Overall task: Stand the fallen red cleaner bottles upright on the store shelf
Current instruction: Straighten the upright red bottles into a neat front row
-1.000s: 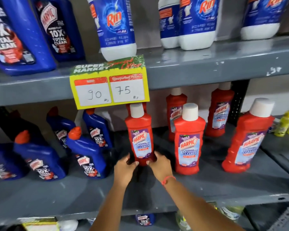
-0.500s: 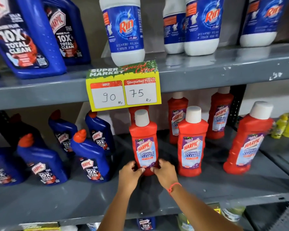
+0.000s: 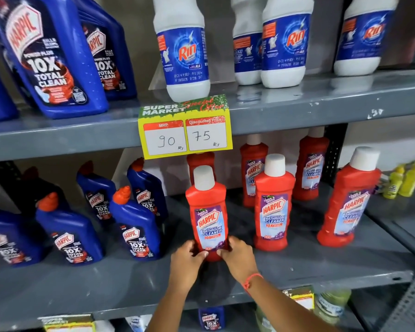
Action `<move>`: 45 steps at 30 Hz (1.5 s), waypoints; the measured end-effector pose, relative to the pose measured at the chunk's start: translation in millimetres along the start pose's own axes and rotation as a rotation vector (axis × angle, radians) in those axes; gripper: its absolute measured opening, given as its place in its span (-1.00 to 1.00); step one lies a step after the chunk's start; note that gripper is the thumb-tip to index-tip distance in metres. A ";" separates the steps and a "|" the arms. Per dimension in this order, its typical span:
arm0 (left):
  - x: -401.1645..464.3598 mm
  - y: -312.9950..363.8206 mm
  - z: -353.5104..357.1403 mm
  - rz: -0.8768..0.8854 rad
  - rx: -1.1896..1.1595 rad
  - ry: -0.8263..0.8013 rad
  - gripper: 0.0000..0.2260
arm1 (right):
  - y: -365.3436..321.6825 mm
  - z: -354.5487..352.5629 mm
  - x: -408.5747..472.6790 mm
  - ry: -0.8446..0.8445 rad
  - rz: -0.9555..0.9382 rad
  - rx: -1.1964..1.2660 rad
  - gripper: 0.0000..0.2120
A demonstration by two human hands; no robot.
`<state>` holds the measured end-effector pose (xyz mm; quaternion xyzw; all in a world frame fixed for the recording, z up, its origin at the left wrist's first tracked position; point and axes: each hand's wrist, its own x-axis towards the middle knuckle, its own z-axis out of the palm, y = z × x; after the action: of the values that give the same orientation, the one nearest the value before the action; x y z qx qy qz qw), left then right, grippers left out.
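Observation:
A red cleaner bottle (image 3: 207,212) with a white cap stands upright at the middle of the grey shelf (image 3: 130,283). My left hand (image 3: 186,258) and my right hand (image 3: 237,256) clasp its base from either side. Several more red cleaner bottles stand upright to its right and behind: one close by (image 3: 273,204), one at the far right (image 3: 347,200), and two at the back (image 3: 253,168) (image 3: 312,164). Another red bottle (image 3: 200,161) is half hidden behind the price tag. No red bottle lies on its side in view.
Blue cleaner bottles (image 3: 134,226) fill the shelf's left half. A yellow price tag (image 3: 185,130) hangs from the upper shelf edge, where white detergent bottles (image 3: 182,49) and large blue bottles (image 3: 48,58) stand. Small yellow bottles (image 3: 403,180) sit at the far right.
Both hands have closed in tighter around the bottle's base. The bottle stays upright, and the view has moved closer and tilted slightly up.

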<state>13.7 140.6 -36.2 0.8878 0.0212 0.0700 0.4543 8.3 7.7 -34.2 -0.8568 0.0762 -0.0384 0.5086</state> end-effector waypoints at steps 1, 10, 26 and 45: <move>0.1 -0.3 -0.6 -0.006 0.009 0.001 -0.80 | -0.2 1.5 -0.4 0.001 0.004 0.003 -0.71; 2.0 0.0 1.5 -0.026 0.004 0.008 -0.80 | 0.1 1.4 2.4 0.010 -0.017 -0.010 -0.70; -50.4 23.2 46.0 -0.119 -0.056 -0.068 -0.76 | 44.6 -59.5 -22.8 0.332 -0.126 0.103 -0.71; -12.5 89.5 120.5 0.009 0.041 0.015 -0.78 | 77.5 -118.2 18.7 0.163 -0.006 0.118 -0.71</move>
<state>16.3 -10.0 -34.7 0.8964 0.0220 0.0781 0.4357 2.7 -134.3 -45.7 -0.8195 0.1125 -0.1139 0.5503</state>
